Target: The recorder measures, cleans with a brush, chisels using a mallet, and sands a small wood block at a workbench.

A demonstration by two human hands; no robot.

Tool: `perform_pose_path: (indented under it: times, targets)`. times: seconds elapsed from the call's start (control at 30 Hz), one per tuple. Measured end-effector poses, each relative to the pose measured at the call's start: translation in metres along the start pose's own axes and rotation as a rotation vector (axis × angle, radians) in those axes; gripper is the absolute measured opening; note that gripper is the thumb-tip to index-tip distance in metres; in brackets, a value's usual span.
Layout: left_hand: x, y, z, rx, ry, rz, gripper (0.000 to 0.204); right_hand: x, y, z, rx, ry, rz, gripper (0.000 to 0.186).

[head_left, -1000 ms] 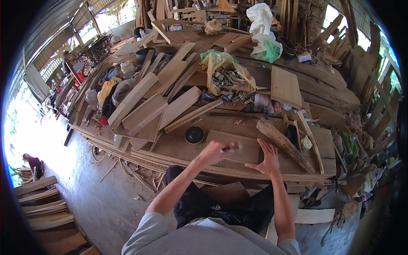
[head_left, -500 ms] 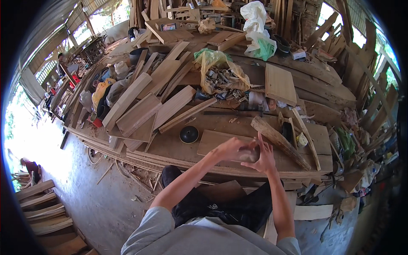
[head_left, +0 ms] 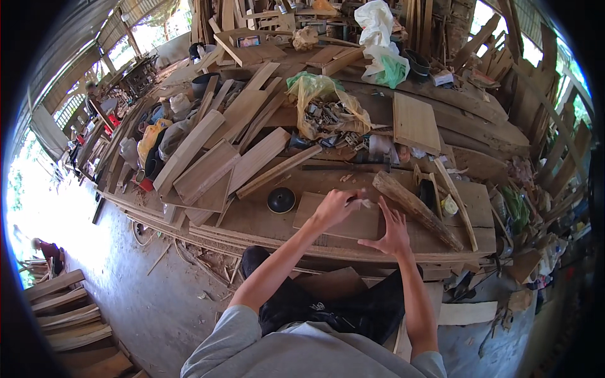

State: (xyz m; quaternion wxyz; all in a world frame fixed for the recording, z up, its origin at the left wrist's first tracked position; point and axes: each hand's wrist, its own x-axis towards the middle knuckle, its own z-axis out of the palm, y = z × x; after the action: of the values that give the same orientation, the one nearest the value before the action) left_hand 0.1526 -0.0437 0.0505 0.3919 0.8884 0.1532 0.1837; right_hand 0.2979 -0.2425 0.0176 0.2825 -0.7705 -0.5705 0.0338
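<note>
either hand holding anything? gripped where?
Left hand pinches a small pale thing at its fingertips; what it is cannot be told. Right hand holds nothing, spread on the flat board.

The flat wooden board (head_left: 343, 217) lies on the bench in front of me, a pale brown rectangle resting face up with its long side running roughly from nine to three o'clock. My right hand (head_left: 392, 232) presses down on its three o'clock end with fingers spread. My left hand (head_left: 334, 206) is closed around a small pale object (head_left: 362, 201), too small to make out, over the board's twelve o'clock edge.
</note>
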Motion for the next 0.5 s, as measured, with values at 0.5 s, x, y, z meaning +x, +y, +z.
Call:
perform_pose_path:
  times: [0.5]
  targets:
    - [-0.017, -0.018, -0.026, 0.133, 0.125, 0.036, 0.029, 0.001, -0.004, 0.0, -0.005, -0.004, 0.007, 0.139]
